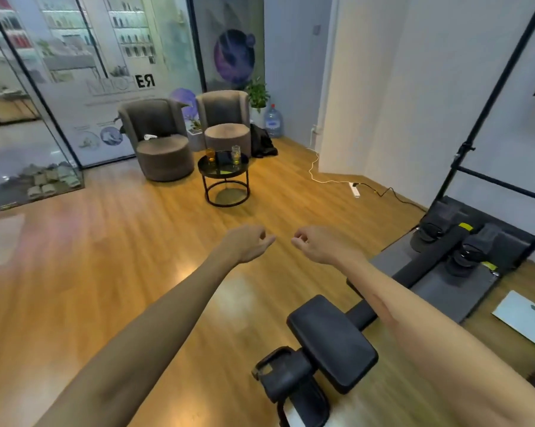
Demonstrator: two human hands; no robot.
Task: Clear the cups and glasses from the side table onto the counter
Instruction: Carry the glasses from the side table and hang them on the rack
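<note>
Head view, looking across a wooden floor [137, 257] toward a small round black side table [223, 172]. On the table, well apart from both hands: a glass of amber drink [210, 154] at the left edge, a clear glass with yellowish liquid [235, 155] at the right edge, a dark flat object [223, 157] between the two glasses. Just behind the table, two brown round armchairs: left armchair [160, 138] with a small white item on its seat, right armchair [226, 124] directly beyond the table. Further behind the table to the right, a potted plant [257, 92] and a blue water jug [273, 121]. Right of the table on the floor, a white power strip [355, 190] with cables.

Nearer than the table, both arms stretched forward over the floor. Left hand [249, 243] loosely curled, fingers folded in, holding nothing. Right hand [314, 243] likewise loosely curled and empty, close beside the left hand, not touching. Below the right forearm, a black rowing machine [334, 340].
</note>
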